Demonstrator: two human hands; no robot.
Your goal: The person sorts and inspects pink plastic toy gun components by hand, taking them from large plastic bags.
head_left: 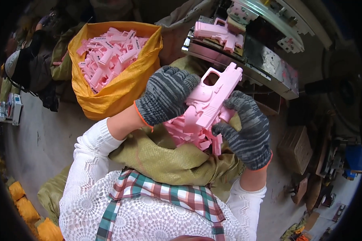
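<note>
Left hand (167, 96) clasps the pink toy pistol (216, 96) by its grip, right hand (248, 129) pinching a pink piece (227, 115) beside it, over the olive sack (169, 159)!

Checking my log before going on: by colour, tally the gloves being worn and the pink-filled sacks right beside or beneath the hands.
Grey striped gloves: 2
Orange sack: 1
Olive sack: 1
Total: 4
</note>
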